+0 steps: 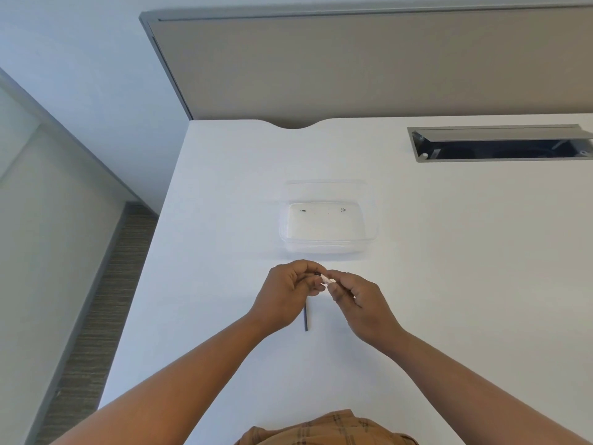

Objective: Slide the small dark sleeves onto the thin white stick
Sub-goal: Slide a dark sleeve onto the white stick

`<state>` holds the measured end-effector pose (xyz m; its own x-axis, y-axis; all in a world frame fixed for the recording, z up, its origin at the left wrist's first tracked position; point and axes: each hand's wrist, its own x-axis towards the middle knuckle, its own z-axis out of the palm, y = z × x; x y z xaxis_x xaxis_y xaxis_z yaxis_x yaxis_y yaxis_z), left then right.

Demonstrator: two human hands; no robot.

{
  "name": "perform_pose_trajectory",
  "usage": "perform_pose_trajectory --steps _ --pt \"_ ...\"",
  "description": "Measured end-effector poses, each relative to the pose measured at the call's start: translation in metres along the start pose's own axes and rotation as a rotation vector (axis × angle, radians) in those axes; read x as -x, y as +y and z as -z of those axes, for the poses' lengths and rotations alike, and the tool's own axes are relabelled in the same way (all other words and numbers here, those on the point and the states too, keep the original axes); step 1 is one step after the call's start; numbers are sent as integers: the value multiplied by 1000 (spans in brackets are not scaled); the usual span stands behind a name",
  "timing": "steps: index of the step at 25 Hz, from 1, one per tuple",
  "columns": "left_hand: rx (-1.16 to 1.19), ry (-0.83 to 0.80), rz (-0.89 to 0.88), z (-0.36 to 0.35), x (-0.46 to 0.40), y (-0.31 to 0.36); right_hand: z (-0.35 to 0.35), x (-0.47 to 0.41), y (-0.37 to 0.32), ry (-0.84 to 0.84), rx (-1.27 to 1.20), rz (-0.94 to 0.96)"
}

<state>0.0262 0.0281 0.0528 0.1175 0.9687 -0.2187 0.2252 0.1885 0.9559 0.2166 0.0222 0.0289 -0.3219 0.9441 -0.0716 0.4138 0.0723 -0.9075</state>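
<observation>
My left hand (287, 292) pinches a small dark sleeve (317, 274) between thumb and fingertips. My right hand (356, 297) holds the thin white stick (327, 279), its tip pointing left and touching the sleeve. Both hands hover over the white table, just in front of a clear plastic container (327, 244). Two tiny dark sleeves (303, 210) lie near the far wall inside the container. A thin dark rod (306, 319) lies on the table under my left hand, partly hidden by it.
The white table (224, 220) has its left edge running diagonally toward me. A grey cable tray opening (500, 144) is set into the table at the back right. A beige partition (353, 59) stands behind the table.
</observation>
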Motion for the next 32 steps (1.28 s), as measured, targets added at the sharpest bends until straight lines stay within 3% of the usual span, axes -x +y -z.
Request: perform_pose_trajectory --steps 9,14,23,32 --pt "-205 -74 -28 10 3 -11 1 3 -5 45 438 70" --pt "-310 -102 -65 13 7 -12 2 2 -9 34 471 96" --pt "-731 -281 -226 15 11 -8 1 2 -8 -120 624 46" --pt "-881 -258 -301 13 9 -4 -2 3 -8 -148 568 56"
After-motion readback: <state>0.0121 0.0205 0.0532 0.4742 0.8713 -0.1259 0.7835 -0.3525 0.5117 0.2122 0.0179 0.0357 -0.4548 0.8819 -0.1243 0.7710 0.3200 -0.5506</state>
